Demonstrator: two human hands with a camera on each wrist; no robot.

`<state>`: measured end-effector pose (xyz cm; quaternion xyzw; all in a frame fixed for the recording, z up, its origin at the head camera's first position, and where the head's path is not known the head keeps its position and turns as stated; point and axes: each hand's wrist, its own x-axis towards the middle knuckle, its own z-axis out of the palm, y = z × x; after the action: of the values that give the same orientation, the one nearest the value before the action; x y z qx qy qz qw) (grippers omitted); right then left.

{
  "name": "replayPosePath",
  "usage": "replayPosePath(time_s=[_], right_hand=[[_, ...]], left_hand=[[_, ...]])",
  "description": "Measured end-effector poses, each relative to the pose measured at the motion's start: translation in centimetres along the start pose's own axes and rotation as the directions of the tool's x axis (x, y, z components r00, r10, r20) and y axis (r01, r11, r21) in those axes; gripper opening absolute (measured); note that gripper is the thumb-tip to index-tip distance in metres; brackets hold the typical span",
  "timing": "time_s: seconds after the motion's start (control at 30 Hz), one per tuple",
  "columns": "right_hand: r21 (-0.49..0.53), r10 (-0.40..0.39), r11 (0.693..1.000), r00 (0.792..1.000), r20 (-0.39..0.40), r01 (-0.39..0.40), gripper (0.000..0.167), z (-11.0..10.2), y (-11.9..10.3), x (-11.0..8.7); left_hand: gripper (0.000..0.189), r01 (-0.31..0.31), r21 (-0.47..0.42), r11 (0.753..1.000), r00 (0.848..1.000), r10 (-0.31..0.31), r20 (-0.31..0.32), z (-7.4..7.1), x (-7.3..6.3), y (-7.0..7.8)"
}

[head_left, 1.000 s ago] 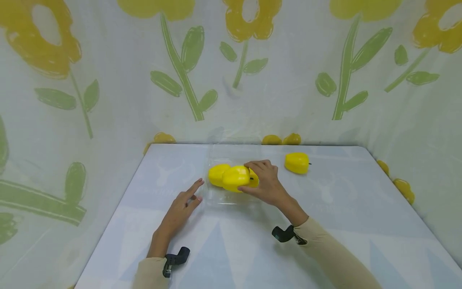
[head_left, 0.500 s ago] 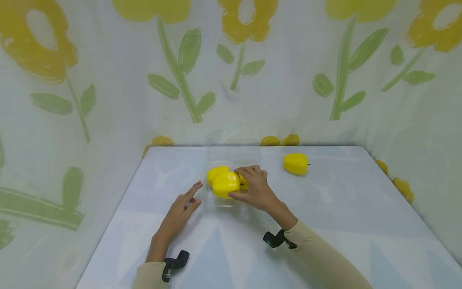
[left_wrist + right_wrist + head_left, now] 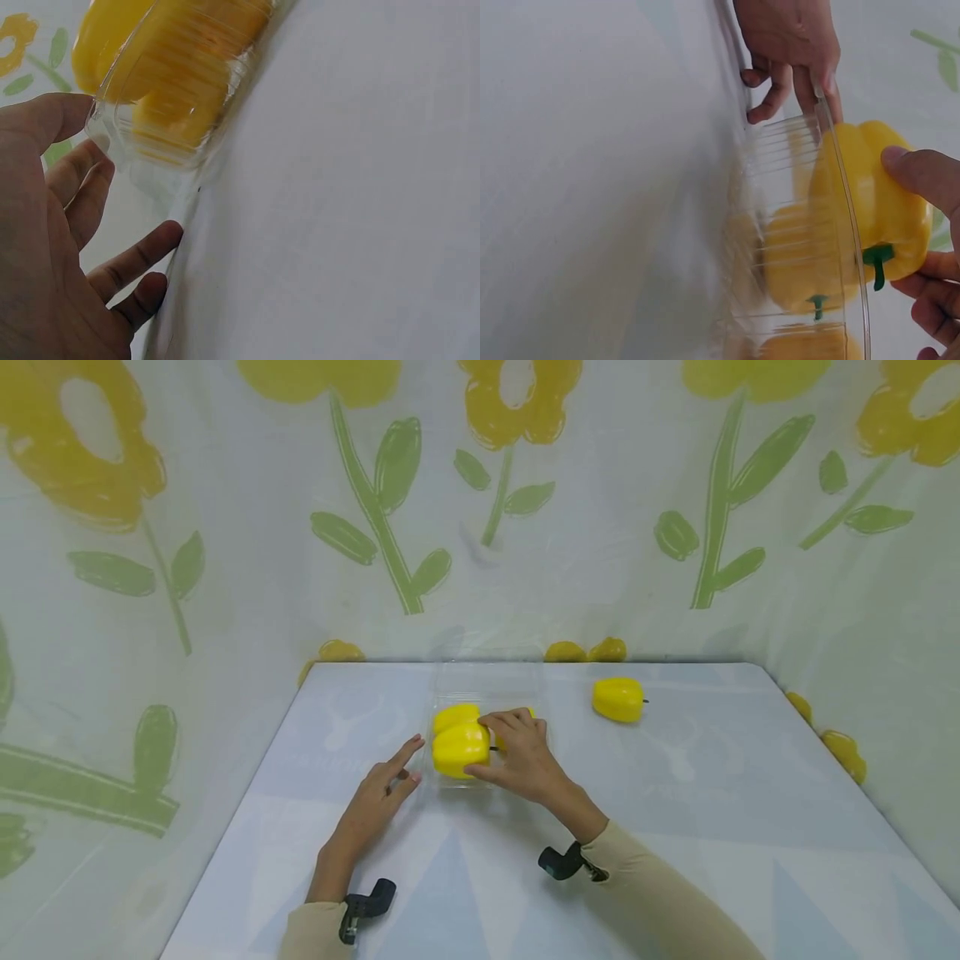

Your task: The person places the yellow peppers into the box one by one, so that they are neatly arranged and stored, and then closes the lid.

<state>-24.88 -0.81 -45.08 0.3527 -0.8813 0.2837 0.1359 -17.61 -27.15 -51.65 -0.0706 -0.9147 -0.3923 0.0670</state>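
In the head view, my right hand [image 3: 519, 754] grips a yellow bell pepper [image 3: 459, 749], thumb on one side and fingers on the other. It holds the pepper at the front left of a clear plastic box [image 3: 465, 783]. The right wrist view shows the pepper's green stem [image 3: 878, 257] and part of its body above the box rim. Inside the box lie another yellow pepper [image 3: 454, 717] behind it and one more [image 3: 532, 712], mostly hidden by my right hand. My left hand [image 3: 372, 799] is at the box's left edge, fingertips touching or close to the rim [image 3: 91, 120].
A further yellow pepper [image 3: 617, 699] lies on the white table [image 3: 675, 793], right of the box. The box's clear lid [image 3: 487, 678] stands open toward the back. A flower-printed curtain [image 3: 600, 527] hangs behind the table's far edge.
My right hand has carried the pepper left and toward me, from the middle of the box to its front left. The left hand has stayed by the box edge.
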Motion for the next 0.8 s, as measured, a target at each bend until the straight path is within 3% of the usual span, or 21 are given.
replayPosePath(time_s=[0.53, 0.8], right_hand=[[-0.048, -0.023, 0.999, 1.000, 0.012, 0.023, 0.073, 0.78, -0.04, 0.34], [-0.093, 0.010, 0.996, 0.998, 0.065, -0.004, 0.071, 0.61, 0.02, 0.27]], left_hand=[[0.055, -0.019, 0.018, 1.000, 1.000, 0.019, 0.001, -0.13, 0.24, -0.20], [0.055, -0.002, 0.016, 1.000, 1.000, 0.001, 0.009, -0.03, 0.17, -0.12]])
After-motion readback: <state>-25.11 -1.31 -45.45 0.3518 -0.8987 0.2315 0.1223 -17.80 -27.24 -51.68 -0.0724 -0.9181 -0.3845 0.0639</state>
